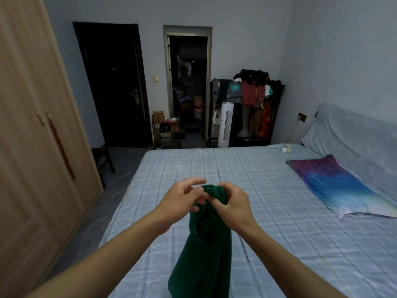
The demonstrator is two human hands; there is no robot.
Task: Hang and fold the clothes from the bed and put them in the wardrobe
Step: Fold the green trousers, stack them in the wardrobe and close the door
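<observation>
A dark green garment point(204, 250) hangs in the air over the bed point(268, 211), its top bunched between both hands. My right hand point(233, 206) grips the top of the cloth with curled fingers. My left hand point(182, 201) touches the same top edge from the left, its lower fingers pinching the cloth and its upper fingers spread. The wooden wardrobe point(32, 147) stands at the left with its doors closed. No hanger is in view.
A purple and blue pillow point(339, 186) lies at the bed's right side against a covered headboard point(361, 136). A clothes rack point(253, 104), a white tower fan point(225, 123), a shoe shelf point(166, 132) and a dark door point(116, 87) stand beyond the bed. A dark stool point(103, 158) stands by the wardrobe.
</observation>
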